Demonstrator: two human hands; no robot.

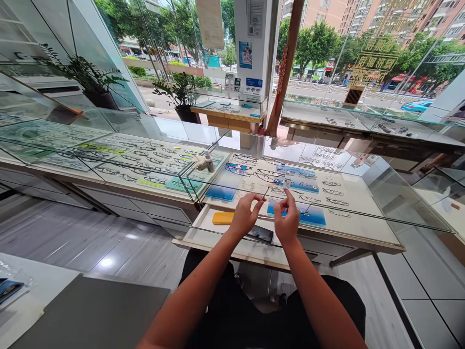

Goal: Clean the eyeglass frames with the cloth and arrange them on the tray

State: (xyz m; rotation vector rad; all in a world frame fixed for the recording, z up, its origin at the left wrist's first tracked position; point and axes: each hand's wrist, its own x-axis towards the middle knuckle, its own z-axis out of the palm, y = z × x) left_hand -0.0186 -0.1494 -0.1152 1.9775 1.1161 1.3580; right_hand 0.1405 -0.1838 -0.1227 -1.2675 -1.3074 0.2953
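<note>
Above the front edge of the glass case, my left hand [247, 213] is closed in a pinch on a thin dark rod [266, 193], possibly part of a glasses frame. My right hand [286, 218] is raised beside it, its index finger pointing up and the other fingers curled in. Whatever the right fingers hold, if anything, is too small to make out. Under the hands, an open drawer [189, 236] contains a yellow-orange case [222, 218] and a dark phone [260, 233]. Behind the fingertips, several eyeglasses [271, 174] lie under the glass.
Blue display sheets [222, 190] lie inside the case. A small spray bottle [209, 161] stands to the left, near another glass case [145, 165] of eyeglasses. Potted plants [183, 94] and a wooden post [286, 68] stand farther back. A grey surface [98, 310] is at lower left.
</note>
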